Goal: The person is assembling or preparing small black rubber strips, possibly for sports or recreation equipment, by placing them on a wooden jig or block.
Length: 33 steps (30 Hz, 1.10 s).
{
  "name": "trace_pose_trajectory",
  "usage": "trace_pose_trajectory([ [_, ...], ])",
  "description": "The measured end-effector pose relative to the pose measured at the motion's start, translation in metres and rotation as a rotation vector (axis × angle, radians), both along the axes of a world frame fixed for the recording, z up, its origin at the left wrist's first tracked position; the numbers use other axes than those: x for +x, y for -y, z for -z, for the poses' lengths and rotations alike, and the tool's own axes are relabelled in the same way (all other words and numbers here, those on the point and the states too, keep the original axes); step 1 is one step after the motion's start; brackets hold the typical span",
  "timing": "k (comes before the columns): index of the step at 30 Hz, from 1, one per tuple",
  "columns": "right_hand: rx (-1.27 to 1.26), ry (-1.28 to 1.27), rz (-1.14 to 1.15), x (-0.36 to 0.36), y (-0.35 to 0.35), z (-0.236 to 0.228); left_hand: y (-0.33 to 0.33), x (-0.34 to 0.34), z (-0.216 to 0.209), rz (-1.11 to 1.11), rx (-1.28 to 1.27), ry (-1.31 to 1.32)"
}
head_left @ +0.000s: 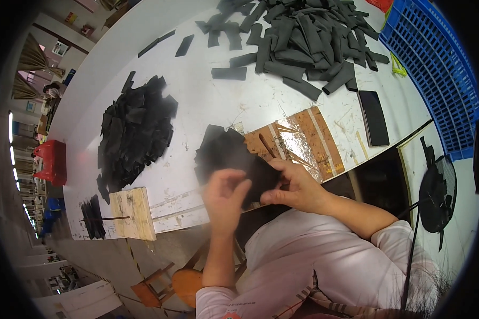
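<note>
My right hand (298, 189) has its thumb and bent fingers closed on a black fabric piece (263, 178). Close by on the left, my left hand (226, 196) is raised with curled fingers and thumb, blurred by motion. Whether it pinches anything cannot be made out. Beyond both hands a heap of black fabric pieces (218, 146) lies at the table's near side, partly covered by them. A thin brown stick-like tool (266, 144) shows just above my right fingers, over a brown taped board (314, 135); whether the hand touches it is unclear.
Dark flat pieces form a pile (135, 127) on the left. Grey-black fabric tubes (308, 42) are heaped at the back. A phone (373, 118), blue basket (431, 69) and black mesh fan (437, 194) stand right; a wooden block (133, 213) sits at the left edge.
</note>
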State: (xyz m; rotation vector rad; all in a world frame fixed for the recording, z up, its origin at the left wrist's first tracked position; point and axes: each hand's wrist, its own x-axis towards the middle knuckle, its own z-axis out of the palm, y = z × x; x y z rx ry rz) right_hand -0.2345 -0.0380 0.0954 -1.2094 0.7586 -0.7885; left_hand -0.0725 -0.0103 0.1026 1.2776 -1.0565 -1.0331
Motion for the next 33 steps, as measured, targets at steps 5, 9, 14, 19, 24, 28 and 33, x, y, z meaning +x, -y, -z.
trace_pose_trajectory([
  [5,-0.170,-0.100,0.135,-0.003,0.004,-0.006,-0.012,-0.017,0.012,0.000,0.043,-0.226],
  [9,-0.686,-0.377,0.293,-0.003,0.003,0.003,-0.010,-0.034,0.019,-0.114,0.096,-0.147],
  [14,-0.877,-0.437,0.385,-0.014,0.008,0.002,-0.014,-0.053,0.017,-0.156,-0.005,-0.051],
  [19,-1.014,-0.507,0.395,-0.020,0.011,0.012,-0.021,-0.055,0.000,-0.041,0.112,-0.273],
  [24,-1.172,-0.577,0.373,-0.023,0.014,0.011,-0.014,-0.055,-0.008,-0.015,0.299,-0.386],
  [28,-1.314,-0.623,0.345,-0.027,0.014,0.007,-0.010,-0.052,-0.006,-0.022,0.392,-0.465],
  [33,-1.400,-0.697,0.254,-0.034,0.006,0.013,-0.014,-0.057,0.003,-0.058,0.306,-0.108],
])
